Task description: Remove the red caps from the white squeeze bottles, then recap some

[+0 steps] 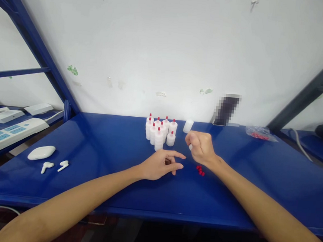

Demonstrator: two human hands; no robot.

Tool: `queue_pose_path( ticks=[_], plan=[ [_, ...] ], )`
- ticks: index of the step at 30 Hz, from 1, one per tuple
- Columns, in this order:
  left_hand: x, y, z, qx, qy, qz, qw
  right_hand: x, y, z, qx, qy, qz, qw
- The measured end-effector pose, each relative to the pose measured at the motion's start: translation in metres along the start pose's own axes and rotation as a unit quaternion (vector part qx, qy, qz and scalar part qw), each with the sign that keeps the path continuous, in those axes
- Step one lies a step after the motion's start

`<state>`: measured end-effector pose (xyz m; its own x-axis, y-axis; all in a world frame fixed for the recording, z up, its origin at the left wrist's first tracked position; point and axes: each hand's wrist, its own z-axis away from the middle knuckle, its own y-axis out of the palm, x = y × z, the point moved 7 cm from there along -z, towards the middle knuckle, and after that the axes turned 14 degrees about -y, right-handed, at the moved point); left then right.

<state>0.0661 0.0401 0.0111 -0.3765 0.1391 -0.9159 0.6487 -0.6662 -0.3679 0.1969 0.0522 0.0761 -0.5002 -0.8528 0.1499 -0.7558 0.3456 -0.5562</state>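
My left hand (160, 165) is held over the blue table with thumb and index finger apart, and nothing shows between them. Across from it, my right hand (201, 147) is closed around a small white bottle (188, 125). The bottle's body sticks out above the fist, and a white bit shows below the fingers; the rest is hidden. Beyond my left hand stands a cluster of several white squeeze bottles (159, 138) with red tips. A small pile of red caps (200, 171) lies just below my right hand.
A clear plastic bag of red pieces (259, 135) lies at the back right. A pixelated dark object (226, 109) leans on the wall. White earbuds (63, 165) and their case (42, 152) are on the left, near a power strip (12, 135). Blue frame posts (41, 40) rise on both sides.
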Motion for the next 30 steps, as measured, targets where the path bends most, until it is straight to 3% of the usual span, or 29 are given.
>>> queue_pose_path(
  ticks=[9,16,23,30],
  plan=[
    [-0.004,0.0,0.002,-0.01,0.011,-0.017,1.0,-0.009,0.007,0.001,0.057,0.042,-0.02,0.997],
    [-0.007,-0.002,0.004,-0.024,0.032,-0.045,0.998,-0.014,0.005,0.001,0.015,0.093,-0.04,0.995],
    [-0.003,-0.001,0.0,-0.024,0.013,-0.027,0.999,-0.011,0.014,-0.016,0.008,0.046,0.0,0.999],
    [0.001,0.001,-0.004,0.0,0.011,0.033,0.999,-0.022,0.037,-0.018,0.108,0.093,0.023,0.989]
  ],
)
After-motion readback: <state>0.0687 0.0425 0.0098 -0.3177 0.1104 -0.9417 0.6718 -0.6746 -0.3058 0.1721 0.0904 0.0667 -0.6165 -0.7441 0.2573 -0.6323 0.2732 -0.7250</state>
